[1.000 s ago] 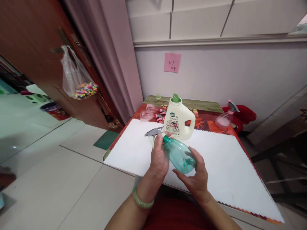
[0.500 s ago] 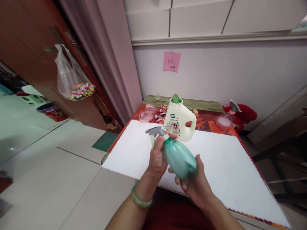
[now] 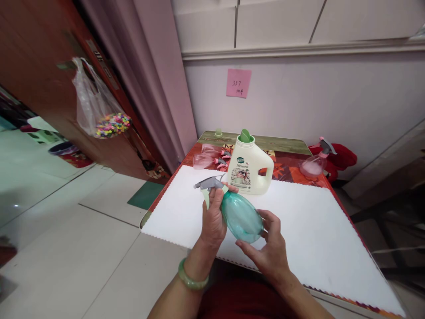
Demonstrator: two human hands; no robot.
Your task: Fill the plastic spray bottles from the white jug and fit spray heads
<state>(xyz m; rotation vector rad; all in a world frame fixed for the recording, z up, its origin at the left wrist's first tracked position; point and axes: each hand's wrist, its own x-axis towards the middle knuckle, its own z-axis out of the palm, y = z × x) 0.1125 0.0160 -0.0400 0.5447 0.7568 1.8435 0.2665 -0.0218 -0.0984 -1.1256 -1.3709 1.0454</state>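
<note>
A translucent green spray bottle (image 3: pixel 241 216) with a grey and pale green trigger head lies tilted above the table, its nozzle toward the left. My left hand (image 3: pixel 214 217) is closed around its neck, just below the trigger. At the rounded base, my right hand (image 3: pixel 270 246) grips with thumb and fingers on either side. Just beyond the bottle stands a cream detergent jug (image 3: pixel 252 170) with a handle and a green piece in its open mouth.
White scalloped paper (image 3: pixel 308 230) covers the table's front. Pink spray bottles (image 3: pixel 203 160) lie at the back left; another pink spray bottle (image 3: pixel 314 164) stands at the back right. A small cap (image 3: pixel 218 132) sits near the wall. A bag of colourful bits (image 3: pixel 113 125) hangs from the door.
The spray bottle has shifted slightly left and turned a little. My right hand has changed its hold, from cupping under the base to gripping around it with thumb and fingers.
</note>
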